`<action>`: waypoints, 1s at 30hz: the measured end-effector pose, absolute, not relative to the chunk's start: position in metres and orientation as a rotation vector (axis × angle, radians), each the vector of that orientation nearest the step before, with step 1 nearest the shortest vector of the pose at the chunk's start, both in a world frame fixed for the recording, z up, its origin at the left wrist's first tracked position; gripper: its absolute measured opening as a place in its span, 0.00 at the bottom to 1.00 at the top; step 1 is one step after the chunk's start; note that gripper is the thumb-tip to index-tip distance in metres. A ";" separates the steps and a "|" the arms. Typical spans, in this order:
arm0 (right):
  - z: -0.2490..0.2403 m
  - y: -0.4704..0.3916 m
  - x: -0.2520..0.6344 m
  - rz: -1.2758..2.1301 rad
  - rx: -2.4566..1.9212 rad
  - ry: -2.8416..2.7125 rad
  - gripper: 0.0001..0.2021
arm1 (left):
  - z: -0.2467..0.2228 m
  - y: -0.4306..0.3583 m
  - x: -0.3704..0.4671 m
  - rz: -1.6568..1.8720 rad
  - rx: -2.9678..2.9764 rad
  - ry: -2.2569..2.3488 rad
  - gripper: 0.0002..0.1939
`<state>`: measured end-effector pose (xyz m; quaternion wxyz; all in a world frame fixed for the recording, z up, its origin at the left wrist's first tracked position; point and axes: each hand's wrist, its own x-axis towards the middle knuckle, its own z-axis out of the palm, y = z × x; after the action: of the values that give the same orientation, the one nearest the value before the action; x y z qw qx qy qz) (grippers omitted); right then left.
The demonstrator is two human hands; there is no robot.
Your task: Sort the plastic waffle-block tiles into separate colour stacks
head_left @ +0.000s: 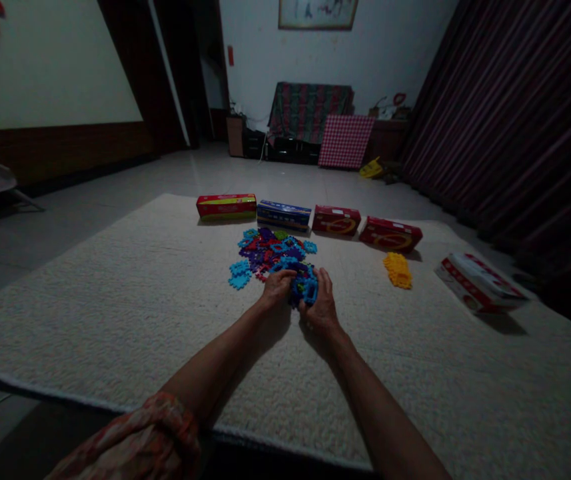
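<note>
In the head view, my left hand and my right hand are close together at the near edge of a heap of toy pieces. Between them is a clump of blue interlocking plastic pieces, with some dark purple and a little green in it. The fingers of both hands curl around its sides. Just beyond lies the mixed pile of interlocking pieces, in purple, red, light blue and green. A few light blue pieces sit at its left. Which pieces in the clump are joined is too dark to tell.
A row of boxes stands behind the pile: a red and yellow box, a blue box and two red boxes. Yellow pieces lie to the right, near a red and white box. A pale textured mat lies underneath.
</note>
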<state>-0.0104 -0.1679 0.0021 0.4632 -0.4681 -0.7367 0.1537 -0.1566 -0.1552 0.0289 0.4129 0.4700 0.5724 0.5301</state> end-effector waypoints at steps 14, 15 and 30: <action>0.026 -0.073 0.011 0.473 -1.252 -1.697 0.43 | 0.088 -0.074 -0.172 1.214 1.724 1.652 0.20; 0.027 -0.069 0.010 0.498 -1.262 -1.700 0.43 | 0.086 -0.067 -0.184 1.238 1.718 1.687 0.19; 0.015 -0.001 0.012 0.778 -1.294 -1.839 0.46 | 0.053 0.027 -0.311 0.756 1.510 2.344 0.27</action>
<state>0.0118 -0.0009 0.0150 0.3719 -0.5048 -0.7174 0.3037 -0.3110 0.0274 0.0528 0.1260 0.5187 0.8048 0.2596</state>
